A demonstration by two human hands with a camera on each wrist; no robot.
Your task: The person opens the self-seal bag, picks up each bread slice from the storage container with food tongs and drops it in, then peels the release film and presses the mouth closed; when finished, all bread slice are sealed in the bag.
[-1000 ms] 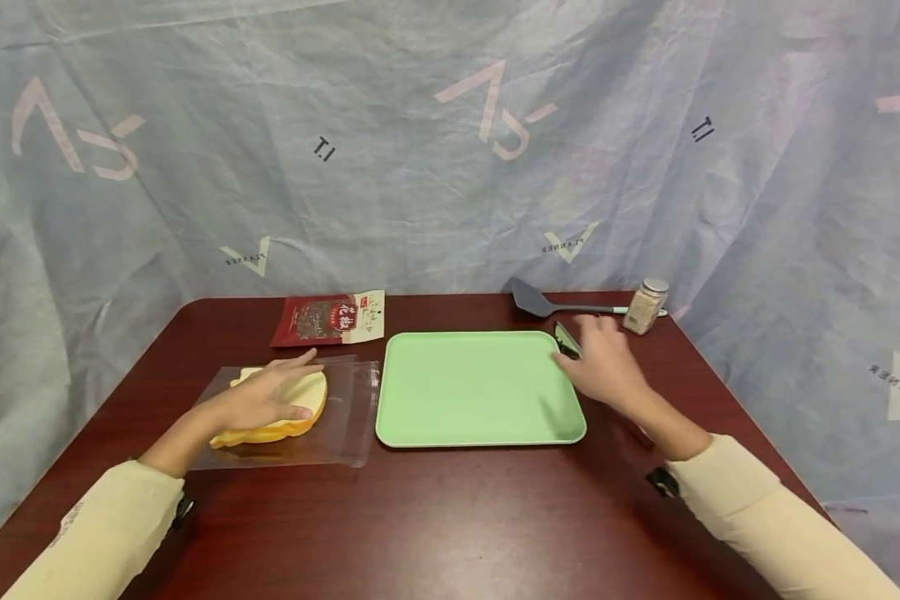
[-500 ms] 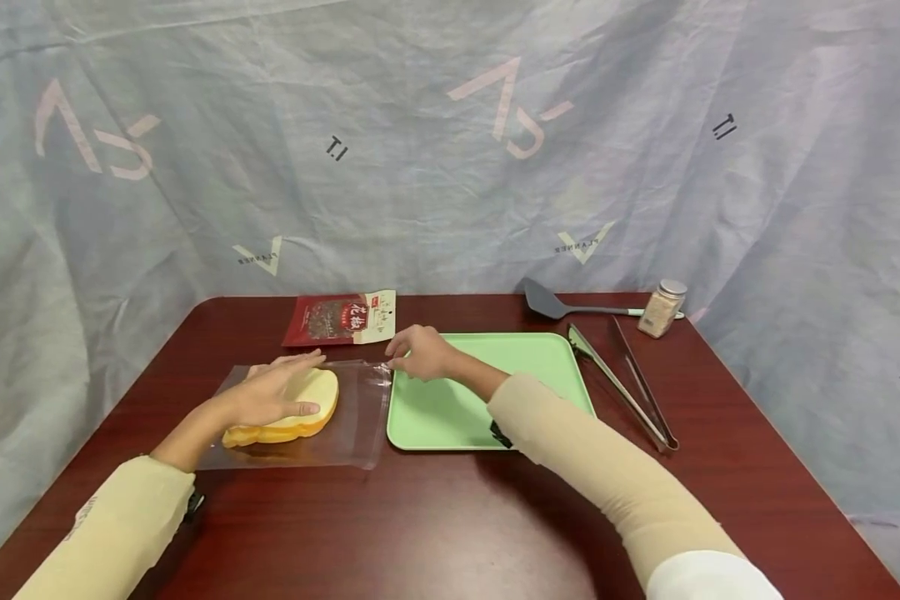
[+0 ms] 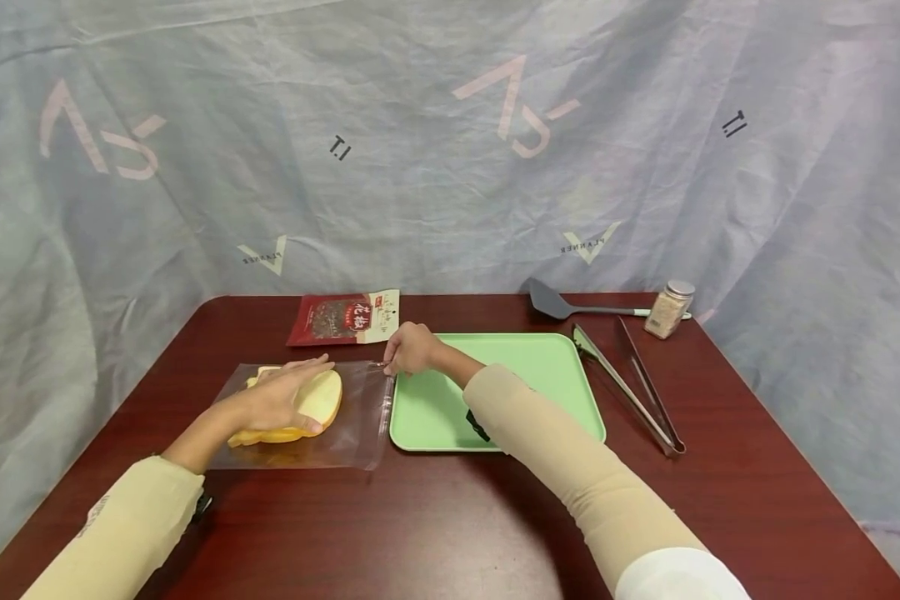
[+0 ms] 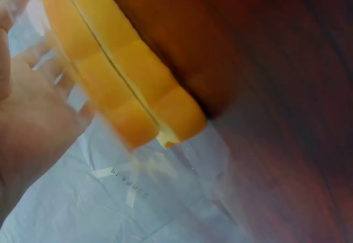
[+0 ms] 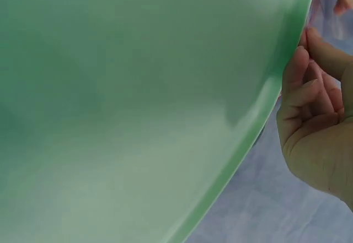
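The right-hand grip [image 3: 411, 348] pinches the clear bag [image 3: 363, 417] at its far corner by the green tray [image 3: 513, 383]; the left-hand grip [image 3: 276, 402], fingers extended, rests over bread [image 3: 322, 397] left of the tray. Beyond its far-left corner, a red packet [image 3: 343, 318] reads "花椒"; farther behind, the backdrop [image 3: 420, 208] shows mirrored "PLANNER".

Right grip [image 3: 410, 347], earlier over tongs [image 3: 630, 396], now pinches clear bag [image 3: 360, 421] corner.

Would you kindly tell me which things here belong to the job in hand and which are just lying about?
Seemingly in the job:
bread, under the left hand
clear bag, its corner pinched by the right hand

Apparently just lying about:
green tray, beside the bag
tongs
spatula
jar
red packet
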